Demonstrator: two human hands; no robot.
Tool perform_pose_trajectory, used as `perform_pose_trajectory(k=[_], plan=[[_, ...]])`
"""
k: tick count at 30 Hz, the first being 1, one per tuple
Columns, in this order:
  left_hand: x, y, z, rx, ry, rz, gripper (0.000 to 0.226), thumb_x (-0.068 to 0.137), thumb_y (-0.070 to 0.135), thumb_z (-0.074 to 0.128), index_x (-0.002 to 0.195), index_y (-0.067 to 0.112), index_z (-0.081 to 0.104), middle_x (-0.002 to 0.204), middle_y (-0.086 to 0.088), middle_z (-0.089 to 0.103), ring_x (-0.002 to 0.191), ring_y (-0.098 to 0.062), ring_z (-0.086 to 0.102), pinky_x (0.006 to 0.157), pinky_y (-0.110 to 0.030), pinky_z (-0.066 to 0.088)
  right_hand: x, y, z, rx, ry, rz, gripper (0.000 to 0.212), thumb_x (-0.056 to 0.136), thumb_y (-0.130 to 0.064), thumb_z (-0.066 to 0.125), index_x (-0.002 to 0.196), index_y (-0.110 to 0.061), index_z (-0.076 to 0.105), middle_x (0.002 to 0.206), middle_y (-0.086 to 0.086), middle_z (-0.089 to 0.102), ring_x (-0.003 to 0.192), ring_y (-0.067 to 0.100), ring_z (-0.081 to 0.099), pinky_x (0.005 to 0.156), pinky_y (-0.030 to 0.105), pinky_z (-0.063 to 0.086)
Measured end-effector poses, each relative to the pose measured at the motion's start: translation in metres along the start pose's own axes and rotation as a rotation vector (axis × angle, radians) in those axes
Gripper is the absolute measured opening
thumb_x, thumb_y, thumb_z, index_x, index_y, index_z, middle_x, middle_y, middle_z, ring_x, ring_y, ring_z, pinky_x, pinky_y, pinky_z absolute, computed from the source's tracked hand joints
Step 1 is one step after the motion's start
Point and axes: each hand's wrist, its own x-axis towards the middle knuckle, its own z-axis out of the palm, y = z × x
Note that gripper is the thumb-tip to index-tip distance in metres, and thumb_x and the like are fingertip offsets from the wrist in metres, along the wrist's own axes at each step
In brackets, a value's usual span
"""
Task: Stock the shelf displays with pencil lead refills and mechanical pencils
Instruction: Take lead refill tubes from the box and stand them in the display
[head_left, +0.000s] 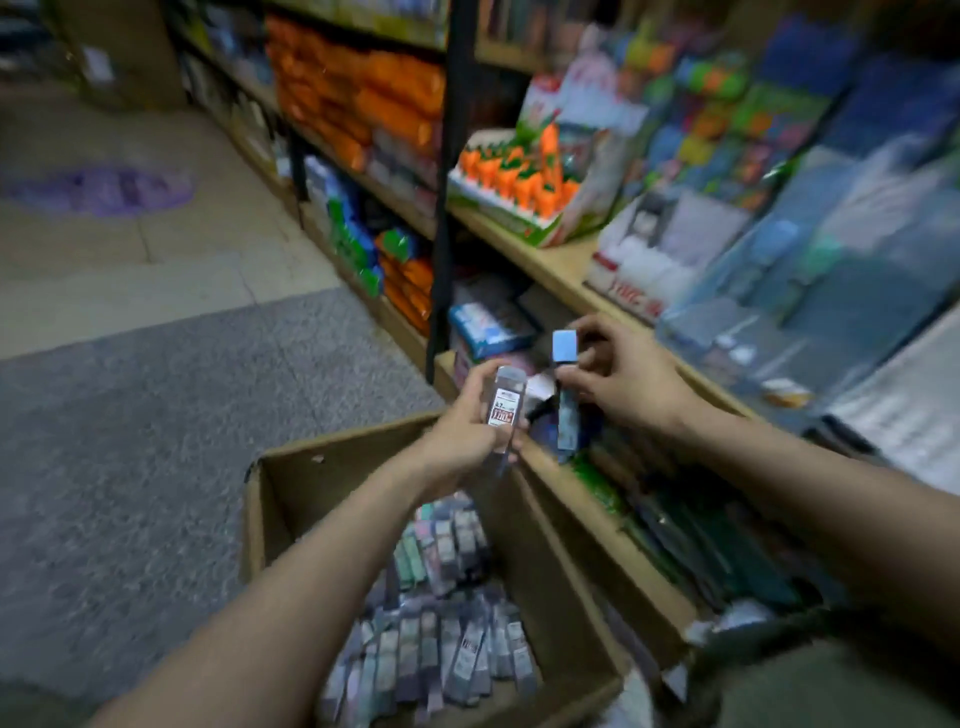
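- The cardboard box (270, 499) sits open on the floor, and everything here plays out around it.
- The left hand (467, 431) hovers over the box's far rim, fingers wrapped round a clear lead refill pack (506, 408) with a red-and-white label.
- The right hand (618, 379), just beyond the box toward the shelf, pinches a blue-capped pack (566, 384), held upright.
- Inside the box, a deep heap of packs (441, 623) waits, so by the look of it most of the stocking lies ahead.
- Right of the box, the wooden shelf (566, 260) already carries displays; which of them takes the refills is too blurred to call.
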Motion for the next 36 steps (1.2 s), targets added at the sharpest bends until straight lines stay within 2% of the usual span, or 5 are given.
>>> perform_pose_trajectory(k=[9, 15, 20, 30, 36], plan=[[0.028, 0.070, 0.066, 0.225, -0.323, 0.150, 0.079, 0.090, -0.015, 0.047, 0.141, 0.041, 0.026, 0.091, -0.011, 0.061, 0.069, -0.018, 0.063, 0.064, -0.033, 0.055, -0.047, -0.008, -0.166, 0.009, 0.462, 0.029, 0.039, 0.079, -0.017, 0.080, 0.098, -0.035, 0.051, 0.075, -0.003, 0.066, 0.061, 0.012, 0.071, 0.064, 0.039, 0.061], [0.058, 0.078, 0.091, 0.103, -0.315, 0.136, 0.076, 0.089, -0.015, 0.050, 0.137, 0.041, 0.032, 0.092, -0.013, 0.064, 0.067, -0.017, 0.065, 0.063, -0.034, 0.055, -0.051, 0.004, -0.228, -0.234, 0.676, 0.061, 0.038, 0.082, -0.014, 0.077, 0.100, -0.023, 0.044, 0.071, -0.009, 0.063, 0.059, -0.007, 0.064, 0.047, 0.010, 0.048], [0.067, 0.083, 0.107, -0.055, -0.347, 0.160, 0.059, 0.094, 0.005, 0.059, 0.135, 0.042, 0.037, 0.094, -0.008, 0.069, 0.072, -0.020, 0.066, 0.066, -0.033, 0.055, -0.037, 0.017, -0.219, -0.386, 0.629, 0.172, 0.032, 0.087, -0.018, 0.072, 0.102, -0.021, 0.044, 0.074, -0.001, 0.064, 0.076, 0.020, 0.065, 0.069, 0.040, 0.054], [0.083, 0.085, 0.098, 0.050, -0.342, 0.243, 0.060, 0.099, 0.004, 0.047, 0.136, 0.050, 0.032, 0.118, 0.003, 0.064, 0.078, -0.016, 0.066, 0.072, -0.031, 0.057, 0.028, 0.023, -0.182, -0.465, 0.528, 0.074, 0.028, 0.087, -0.016, 0.072, 0.097, -0.017, 0.046, 0.085, 0.006, 0.059, 0.082, 0.026, 0.061, 0.074, 0.049, 0.053], [0.097, 0.072, 0.095, 0.102, -0.355, 0.179, 0.060, 0.098, 0.002, 0.047, 0.137, 0.044, 0.033, 0.118, -0.002, 0.061, 0.075, -0.014, 0.067, 0.076, -0.038, 0.060, 0.043, 0.027, -0.179, -0.646, 0.470, 0.172, 0.029, 0.086, -0.019, 0.072, 0.097, -0.013, 0.046, 0.095, 0.011, 0.059, 0.111, 0.039, 0.050, 0.084, 0.058, 0.048]])
